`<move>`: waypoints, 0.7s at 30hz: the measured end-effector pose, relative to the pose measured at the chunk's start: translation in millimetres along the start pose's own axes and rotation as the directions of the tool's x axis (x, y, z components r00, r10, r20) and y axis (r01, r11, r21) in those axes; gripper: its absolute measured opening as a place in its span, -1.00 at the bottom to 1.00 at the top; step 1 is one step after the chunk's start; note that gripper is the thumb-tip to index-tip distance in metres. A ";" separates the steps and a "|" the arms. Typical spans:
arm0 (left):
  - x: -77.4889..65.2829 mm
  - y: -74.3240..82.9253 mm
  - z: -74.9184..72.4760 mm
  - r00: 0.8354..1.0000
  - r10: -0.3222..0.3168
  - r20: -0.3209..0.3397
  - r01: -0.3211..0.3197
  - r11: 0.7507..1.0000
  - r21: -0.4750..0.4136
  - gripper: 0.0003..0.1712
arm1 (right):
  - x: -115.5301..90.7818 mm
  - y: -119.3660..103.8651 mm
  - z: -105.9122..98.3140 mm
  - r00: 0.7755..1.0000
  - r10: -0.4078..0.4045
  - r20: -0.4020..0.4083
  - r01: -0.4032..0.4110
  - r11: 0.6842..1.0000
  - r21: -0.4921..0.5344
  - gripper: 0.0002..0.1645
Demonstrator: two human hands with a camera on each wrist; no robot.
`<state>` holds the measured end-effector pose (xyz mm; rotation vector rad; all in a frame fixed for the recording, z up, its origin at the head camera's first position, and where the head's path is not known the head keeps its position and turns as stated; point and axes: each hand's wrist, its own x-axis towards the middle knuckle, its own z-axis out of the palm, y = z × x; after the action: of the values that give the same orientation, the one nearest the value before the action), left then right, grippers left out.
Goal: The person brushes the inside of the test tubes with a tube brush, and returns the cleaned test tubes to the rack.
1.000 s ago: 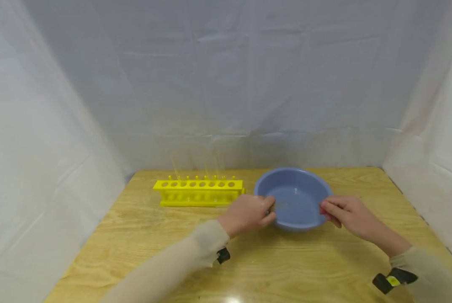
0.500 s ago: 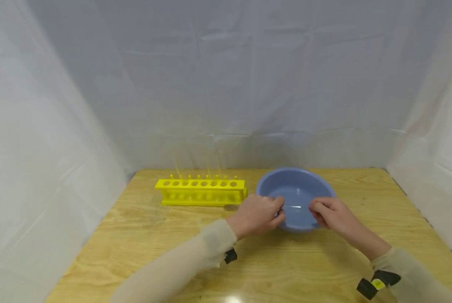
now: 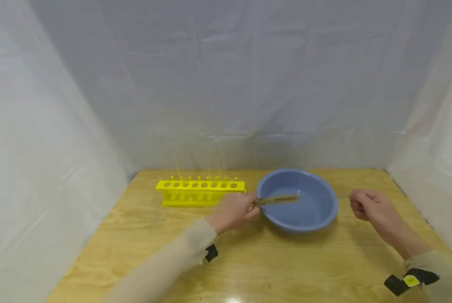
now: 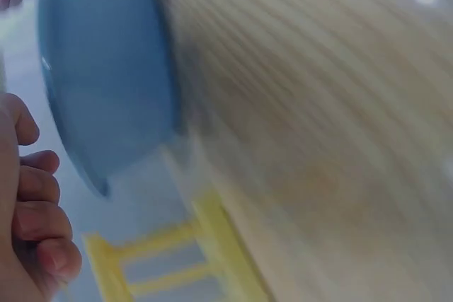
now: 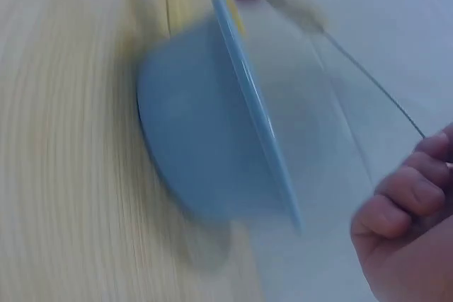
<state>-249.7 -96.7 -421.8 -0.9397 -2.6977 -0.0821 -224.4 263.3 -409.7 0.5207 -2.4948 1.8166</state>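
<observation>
Between the two hands a test tube brush lies nearly level above the blue basin. My right hand pinches the end of its thin wire handle, right of the basin's rim. From the curled fingers of my left hand the tan bristles point right. That hand seems to grip a clear test tube, almost wholly hidden by the fingers and blur. Its knuckles are in front of the right end of a yellow test tube rack. In the left wrist view its fingertips curl inward.
Several clear tubes stand upright in the rack's back part. The wooden table ends at grey-white sheeting behind and at both sides. The basin stands right of the rack.
My right hand has moved right, away from my left hand, which has shifted slightly left. The bristles, half a second ago left of the left hand, now show on its right.
</observation>
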 end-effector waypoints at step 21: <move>-7.5 3.7 0.9 0.998 0.053 -0.030 -0.051 0.996 0.071 -0.75 | -6.0 -4.7 -30.0 0.998 -0.004 0.064 0.015 0.984 -0.179 -0.54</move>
<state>-242.0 -98.1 -425.0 -0.9788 -2.6267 0.0089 -223.0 291.4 -396.8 0.5893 -2.6580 1.5749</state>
